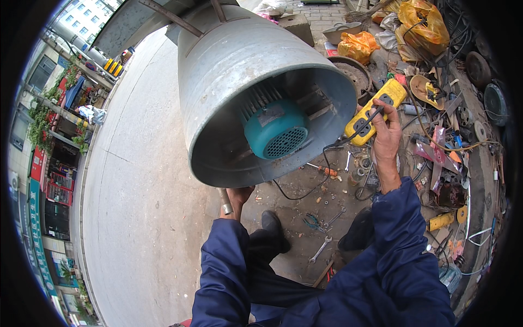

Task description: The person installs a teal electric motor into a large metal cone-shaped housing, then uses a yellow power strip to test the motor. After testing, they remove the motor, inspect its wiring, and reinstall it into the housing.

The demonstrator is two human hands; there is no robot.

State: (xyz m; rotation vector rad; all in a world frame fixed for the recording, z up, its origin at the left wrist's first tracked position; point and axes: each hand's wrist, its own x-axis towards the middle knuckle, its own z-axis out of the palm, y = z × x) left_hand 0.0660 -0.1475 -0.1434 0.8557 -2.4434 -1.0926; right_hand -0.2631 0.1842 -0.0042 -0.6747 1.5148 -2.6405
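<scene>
A grey metal duct fan [229, 60] with a wide round mouth fills the upper middle. Inside it sits a teal electric motor [280, 131] with a slotted end cover. My left hand [239, 200] reaches under the lower rim of the duct, beside a short metal pipe end; its fingers are mostly hidden. At the right of the mouth, my right hand [387, 139] pinches a black plug at a socket of a yellow power strip [391, 94]. Whether the plug is fully in cannot be made out. A black cable [326, 150] loops from it below the duct.
Wrenches [320, 249] and teal-handled pliers [312, 222] lie on the ground by my shoes. Scrap, tools and wires crowd the right side, with orange plastic bags [422, 27] and a yellow helmet [426, 91]. A paved road [131, 191] runs at the left.
</scene>
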